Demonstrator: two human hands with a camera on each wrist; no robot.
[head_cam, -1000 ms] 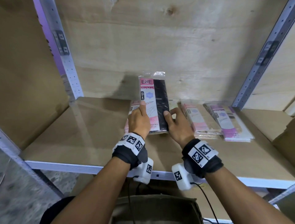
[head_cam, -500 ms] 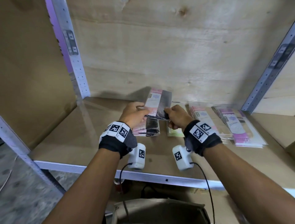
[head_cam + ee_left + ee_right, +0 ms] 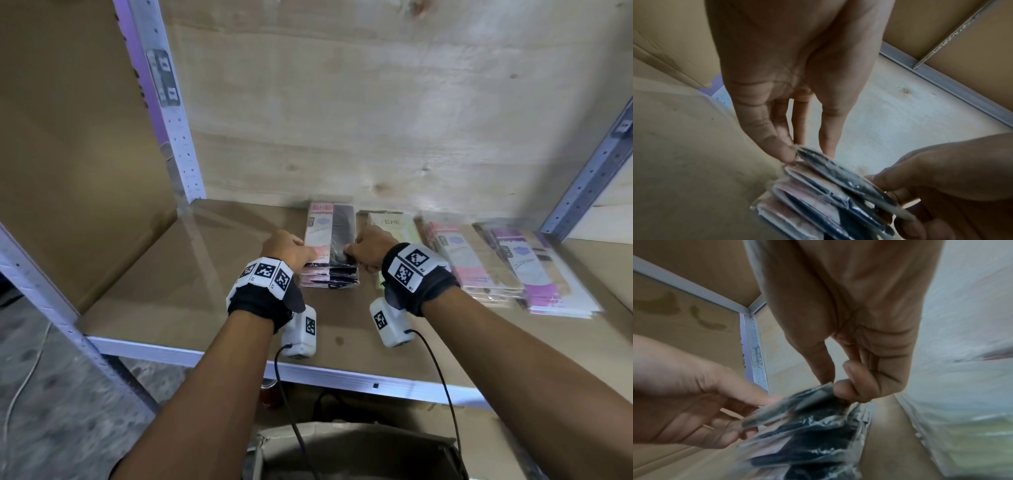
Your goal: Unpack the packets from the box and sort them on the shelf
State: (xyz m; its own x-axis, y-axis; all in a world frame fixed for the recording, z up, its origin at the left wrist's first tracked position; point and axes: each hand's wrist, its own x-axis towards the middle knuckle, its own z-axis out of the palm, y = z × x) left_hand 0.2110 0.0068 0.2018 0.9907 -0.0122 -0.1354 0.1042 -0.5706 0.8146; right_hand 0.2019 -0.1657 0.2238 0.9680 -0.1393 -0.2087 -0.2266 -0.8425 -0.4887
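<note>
Holding one black-and-pink packet (image 3: 329,230) by its near corners, left hand (image 3: 287,247) and right hand (image 3: 370,245) pinch it above its stack (image 3: 329,279); slippery wrap could slide off, toppling it.

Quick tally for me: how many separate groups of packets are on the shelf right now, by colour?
Pink-and-black pile, with the top packet held by the left hand and right hand: 1
Pale green packets: 1
Pink pile: 1
Purple pile: 1
Total: 4 groups. Packets within each pile cannot be counted.
</note>
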